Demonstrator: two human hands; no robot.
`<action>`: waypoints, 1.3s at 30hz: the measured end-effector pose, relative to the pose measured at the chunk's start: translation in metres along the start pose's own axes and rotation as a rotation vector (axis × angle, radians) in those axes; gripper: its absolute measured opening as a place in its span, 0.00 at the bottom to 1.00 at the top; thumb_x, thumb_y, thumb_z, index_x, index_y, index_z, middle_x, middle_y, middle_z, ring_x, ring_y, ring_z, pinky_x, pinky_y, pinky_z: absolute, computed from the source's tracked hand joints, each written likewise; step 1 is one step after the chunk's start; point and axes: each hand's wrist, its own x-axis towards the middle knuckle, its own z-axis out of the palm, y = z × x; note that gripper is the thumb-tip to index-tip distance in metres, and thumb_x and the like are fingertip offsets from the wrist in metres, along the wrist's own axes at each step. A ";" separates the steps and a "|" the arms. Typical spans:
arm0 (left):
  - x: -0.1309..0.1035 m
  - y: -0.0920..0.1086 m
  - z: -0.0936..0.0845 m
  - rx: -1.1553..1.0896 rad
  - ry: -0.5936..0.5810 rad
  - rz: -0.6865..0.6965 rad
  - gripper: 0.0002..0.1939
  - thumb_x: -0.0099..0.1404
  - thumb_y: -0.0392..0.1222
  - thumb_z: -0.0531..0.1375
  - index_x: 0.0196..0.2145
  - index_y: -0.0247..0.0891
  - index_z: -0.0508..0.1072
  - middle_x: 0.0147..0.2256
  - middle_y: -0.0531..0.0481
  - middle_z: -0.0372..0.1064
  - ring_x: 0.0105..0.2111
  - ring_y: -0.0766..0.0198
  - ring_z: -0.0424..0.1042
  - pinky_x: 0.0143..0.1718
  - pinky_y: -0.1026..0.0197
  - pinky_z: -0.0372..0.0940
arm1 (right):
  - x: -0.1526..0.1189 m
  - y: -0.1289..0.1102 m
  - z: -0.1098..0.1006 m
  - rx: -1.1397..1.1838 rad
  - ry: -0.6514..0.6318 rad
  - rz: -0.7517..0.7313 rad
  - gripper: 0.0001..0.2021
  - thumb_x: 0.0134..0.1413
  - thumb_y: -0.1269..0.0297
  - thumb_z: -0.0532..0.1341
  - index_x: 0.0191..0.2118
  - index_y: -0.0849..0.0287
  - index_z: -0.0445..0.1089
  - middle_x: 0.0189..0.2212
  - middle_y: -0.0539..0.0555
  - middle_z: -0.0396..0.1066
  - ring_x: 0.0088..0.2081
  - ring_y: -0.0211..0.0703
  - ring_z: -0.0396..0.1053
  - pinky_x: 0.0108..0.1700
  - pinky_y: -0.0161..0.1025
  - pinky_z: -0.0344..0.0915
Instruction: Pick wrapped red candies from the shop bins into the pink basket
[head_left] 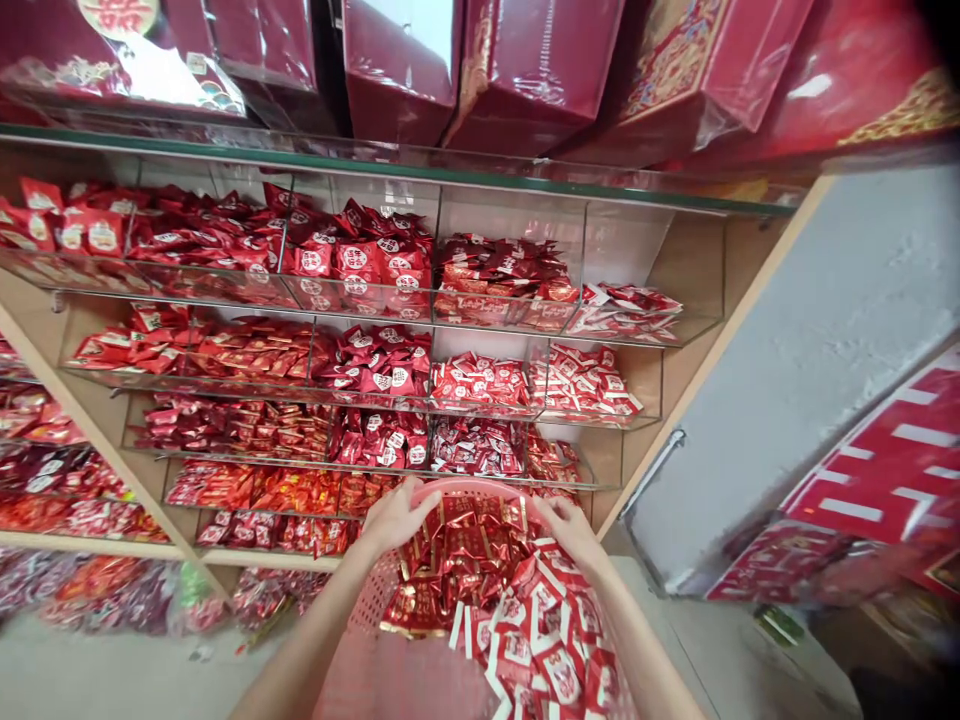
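A pink perforated plastic basket (366, 590) is held in front of me at the foot of a shelf unit. My left hand (399, 517) grips its far rim on the left, thumb over the edge. On the right side of the same rim, my right hand (568, 527) is closed in a like way. Inside lie dark red and gold foil-wrapped candy packets (472, 550) toward the far side. Red and white candy packets (551, 640) fill the near right part, and the basket's bare bottom shows at the near left.
Clear acrylic shelf bins (360, 290) hold many red wrapped candies in rows. Large red gift boxes (540, 70) stand on the glass shelf (375, 165) above. A grey wall (810, 330) with red and white decorations (892, 440) is at right. Bagged goods (97, 600) lie on the floor at left.
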 end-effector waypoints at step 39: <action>0.081 -0.196 -0.066 0.227 0.023 -0.141 0.40 0.52 0.72 0.37 0.33 0.36 0.73 0.35 0.35 0.73 0.38 0.46 0.72 0.36 0.52 0.64 | 0.050 -0.060 0.230 -0.067 -0.101 -0.038 0.21 0.45 0.44 0.55 0.30 0.60 0.70 0.28 0.52 0.70 0.31 0.42 0.65 0.34 0.36 0.58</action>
